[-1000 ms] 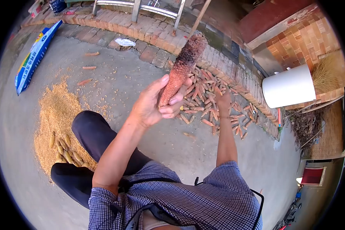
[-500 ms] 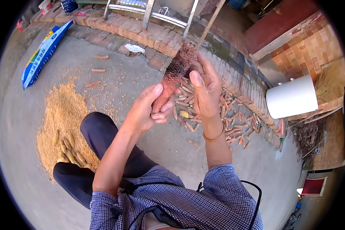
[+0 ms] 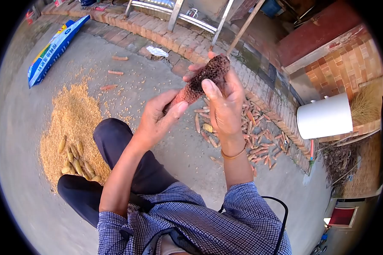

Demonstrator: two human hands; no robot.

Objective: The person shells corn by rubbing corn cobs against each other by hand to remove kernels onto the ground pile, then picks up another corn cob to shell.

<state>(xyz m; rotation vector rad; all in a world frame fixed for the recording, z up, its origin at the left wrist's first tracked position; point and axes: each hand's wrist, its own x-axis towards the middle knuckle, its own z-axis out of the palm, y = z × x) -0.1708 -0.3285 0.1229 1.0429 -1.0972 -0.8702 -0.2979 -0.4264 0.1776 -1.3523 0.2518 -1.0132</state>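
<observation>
A reddish corncob (image 3: pixel 202 80), dark and rough towards its upper end, is held slantwise in front of me. My left hand (image 3: pixel 159 117) grips its lower end, thumb laid along the cob. Around the upper part wraps my right hand (image 3: pixel 225 100), its thumb pressed on the dark stretch and its fingertips showing behind. Beyond and below the right hand lies a scatter of bare corncobs (image 3: pixel 259 140) on the concrete. Left of my knees, a heap of loose corn kernels (image 3: pixel 72 114) bears several yellow ears of corn (image 3: pixel 78 159).
A blue and white sack (image 3: pixel 55 53) lies at the upper left. Along the back runs a brick step (image 3: pixel 151 36) with a metal ladder (image 3: pixel 174 17) and a wooden pole (image 3: pixel 244 25). To the right are a white bucket (image 3: pixel 324 116) and a brush pile (image 3: pixel 340 163).
My right hand has closed around the upper part of the cob, which was held by the left hand alone. The cob has tilted further to the right.
</observation>
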